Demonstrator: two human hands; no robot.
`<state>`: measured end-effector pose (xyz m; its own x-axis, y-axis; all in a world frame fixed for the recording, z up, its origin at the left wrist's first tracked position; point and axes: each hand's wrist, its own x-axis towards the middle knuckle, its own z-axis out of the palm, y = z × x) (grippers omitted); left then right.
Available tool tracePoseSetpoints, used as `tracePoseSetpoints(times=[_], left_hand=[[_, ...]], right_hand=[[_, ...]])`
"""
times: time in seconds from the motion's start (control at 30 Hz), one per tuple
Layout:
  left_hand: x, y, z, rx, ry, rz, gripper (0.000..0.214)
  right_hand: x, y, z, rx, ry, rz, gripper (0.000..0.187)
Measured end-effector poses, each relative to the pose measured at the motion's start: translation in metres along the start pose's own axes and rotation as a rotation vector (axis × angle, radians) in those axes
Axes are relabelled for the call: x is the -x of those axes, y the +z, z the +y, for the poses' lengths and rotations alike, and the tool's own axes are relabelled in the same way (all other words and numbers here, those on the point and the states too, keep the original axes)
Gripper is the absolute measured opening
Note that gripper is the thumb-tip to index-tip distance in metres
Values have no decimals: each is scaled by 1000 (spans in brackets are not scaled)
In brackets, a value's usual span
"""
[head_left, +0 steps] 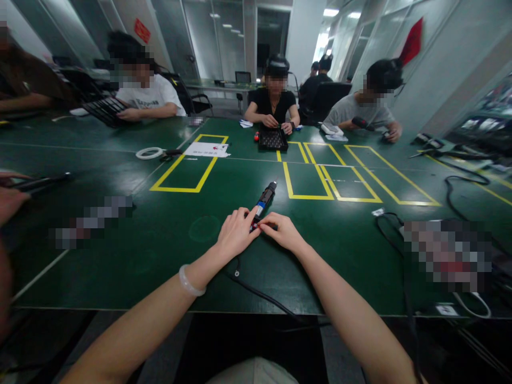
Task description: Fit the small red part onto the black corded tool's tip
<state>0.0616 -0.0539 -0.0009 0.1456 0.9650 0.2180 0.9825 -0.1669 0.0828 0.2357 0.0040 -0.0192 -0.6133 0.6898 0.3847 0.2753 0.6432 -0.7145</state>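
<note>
An electric screwdriver, black with a blue band, lies on the green table with its narrow tip pointing away from me. My left hand is closed over its near end, thumb along the side. Beside it, my right hand pinches at that same near end with thumb and fingertips. A small reddish bit shows between the hands, but what the right fingertips hold is too small to make out. From under my hands a black cord with a small ring terminal near it runs toward the table's front edge.
Yellow tape rectangles mark the table. A white paper sign and a coiled white cable lie ahead on the left. Black cables run along the right. Across the table, a person handles a black tray; others sit nearby.
</note>
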Motion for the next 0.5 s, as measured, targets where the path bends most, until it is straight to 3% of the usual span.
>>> tracePoseSetpoints(times=[0.23,0.5], left_hand=[[-4,-2,-20,-63,6,-19,61],[-15,-8,-97,-130,-179,-84,65]], right_hand=[[0,-4,5,56,42,48,13],[1,-6,4,51,59,61,14]])
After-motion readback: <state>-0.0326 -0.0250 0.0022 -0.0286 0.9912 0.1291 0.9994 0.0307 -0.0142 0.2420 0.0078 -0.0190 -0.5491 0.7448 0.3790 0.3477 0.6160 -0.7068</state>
